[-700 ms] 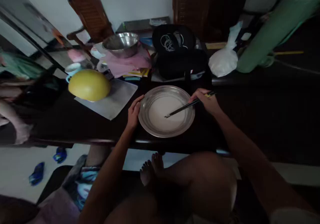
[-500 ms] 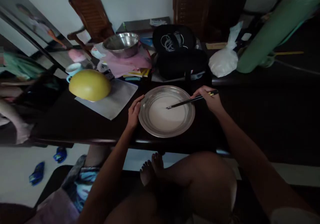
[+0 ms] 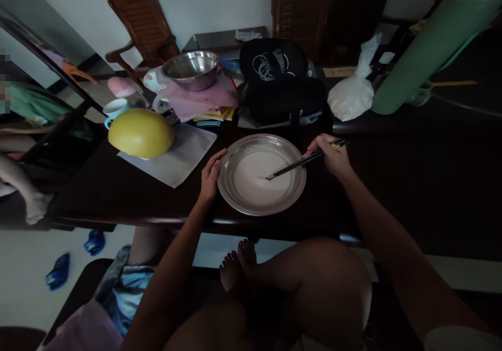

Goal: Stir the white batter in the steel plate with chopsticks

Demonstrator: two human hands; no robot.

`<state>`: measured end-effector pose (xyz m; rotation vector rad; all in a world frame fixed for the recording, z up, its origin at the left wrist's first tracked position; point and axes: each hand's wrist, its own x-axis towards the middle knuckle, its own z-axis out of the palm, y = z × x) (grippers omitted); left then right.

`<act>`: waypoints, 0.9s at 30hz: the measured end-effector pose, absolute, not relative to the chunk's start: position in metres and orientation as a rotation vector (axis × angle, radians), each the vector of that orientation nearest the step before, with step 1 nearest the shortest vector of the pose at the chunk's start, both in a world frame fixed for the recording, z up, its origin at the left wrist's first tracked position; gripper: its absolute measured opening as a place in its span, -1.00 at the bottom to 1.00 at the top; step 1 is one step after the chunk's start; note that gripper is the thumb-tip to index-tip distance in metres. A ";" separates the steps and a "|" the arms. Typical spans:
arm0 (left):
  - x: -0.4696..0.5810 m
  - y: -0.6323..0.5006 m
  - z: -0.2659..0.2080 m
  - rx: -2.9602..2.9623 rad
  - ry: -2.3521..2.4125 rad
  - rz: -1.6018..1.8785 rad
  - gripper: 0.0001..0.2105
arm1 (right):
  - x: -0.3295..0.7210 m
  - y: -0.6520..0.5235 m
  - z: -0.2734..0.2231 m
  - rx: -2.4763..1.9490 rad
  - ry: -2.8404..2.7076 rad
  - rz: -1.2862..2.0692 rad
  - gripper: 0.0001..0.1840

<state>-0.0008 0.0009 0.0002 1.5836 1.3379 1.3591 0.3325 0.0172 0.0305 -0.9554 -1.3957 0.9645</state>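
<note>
A wide metal basin (image 3: 261, 211) stands on the dark table with a milky white liquid (image 3: 254, 183) in it. My left hand (image 3: 212, 176) holds the basin's left rim, fingers over the edge and thumb against the side. In my right hand (image 3: 328, 152) are dark chopsticks (image 3: 292, 166), pinched near their upper ends. They slant down to the left over the right rim, and their tips dip into the liquid near the middle.
A yellow bowl-shaped thing (image 3: 141, 134) sits on a grey mat (image 3: 188, 149) at the left. Behind stand a steel bowl (image 3: 192, 74), a black case (image 3: 282, 94), a tied bag of white powder (image 3: 351, 100) and a green cylinder (image 3: 423, 53). Other people sit at the left.
The chopstick tips have moved a little right and toward me through the liquid, and my right hand has shifted slightly right. My left hand and the basin stay put.
</note>
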 end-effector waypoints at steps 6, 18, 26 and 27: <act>-0.001 0.001 0.000 1.569 1.332 1.359 -0.56 | 0.325 0.013 0.034 -1.016 -1.559 0.940 -0.61; -0.001 0.001 0.001 1.576 1.321 1.372 -0.57 | 0.325 0.014 0.034 -0.986 -1.540 0.968 -0.60; -0.002 0.002 -0.001 1.574 1.314 1.371 -0.58 | 0.332 0.018 0.029 -0.971 -1.409 0.995 -0.56; -0.001 0.002 -0.001 1.570 1.315 1.375 -0.58 | 0.330 0.017 0.029 -0.967 -1.441 1.020 -0.57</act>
